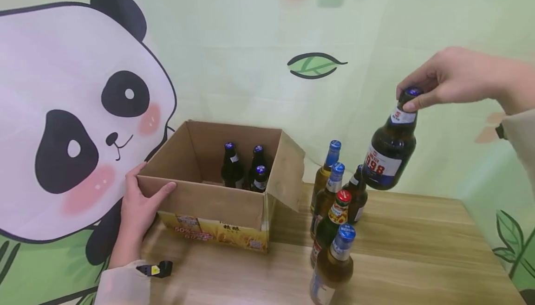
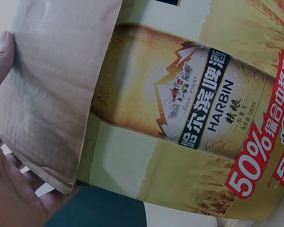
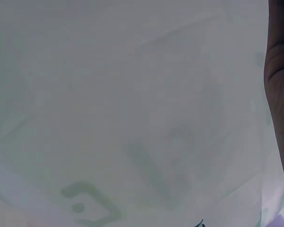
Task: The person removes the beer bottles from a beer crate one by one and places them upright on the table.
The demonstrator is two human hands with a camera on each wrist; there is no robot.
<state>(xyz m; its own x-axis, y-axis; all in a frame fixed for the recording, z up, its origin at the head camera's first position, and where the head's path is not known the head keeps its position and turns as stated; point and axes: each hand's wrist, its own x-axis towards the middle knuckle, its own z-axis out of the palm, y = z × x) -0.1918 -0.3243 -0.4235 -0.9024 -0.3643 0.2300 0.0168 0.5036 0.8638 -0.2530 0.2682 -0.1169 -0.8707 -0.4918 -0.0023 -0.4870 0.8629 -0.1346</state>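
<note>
My right hand (image 1: pixel 455 80) pinches a dark beer bottle (image 1: pixel 388 152) by its neck, just under the blue cap. The bottle hangs tilted above the table, its white and blue label marked 998. In the right wrist view only the edge of the hand (image 3: pixel 281 90) shows; the bottle is out of sight there. My left hand (image 1: pixel 140 203) grips the near left corner of an open cardboard box (image 1: pixel 209 184), thumb outside on the folded-down flap (image 2: pixel 57 85). Inside the box stand several dark bottles (image 1: pixel 231 168) with blue caps, toward its right side.
Right of the box a group of bottles stands on the wooden table (image 1: pixel 418 249): blue-capped ones (image 1: pixel 332 268), a red-capped green one (image 1: pixel 334 226) and a dark one (image 1: pixel 356 193). The box's right flap (image 1: pixel 288 170) sticks outward. A panda-printed cloth (image 1: pixel 234 63) hangs behind.
</note>
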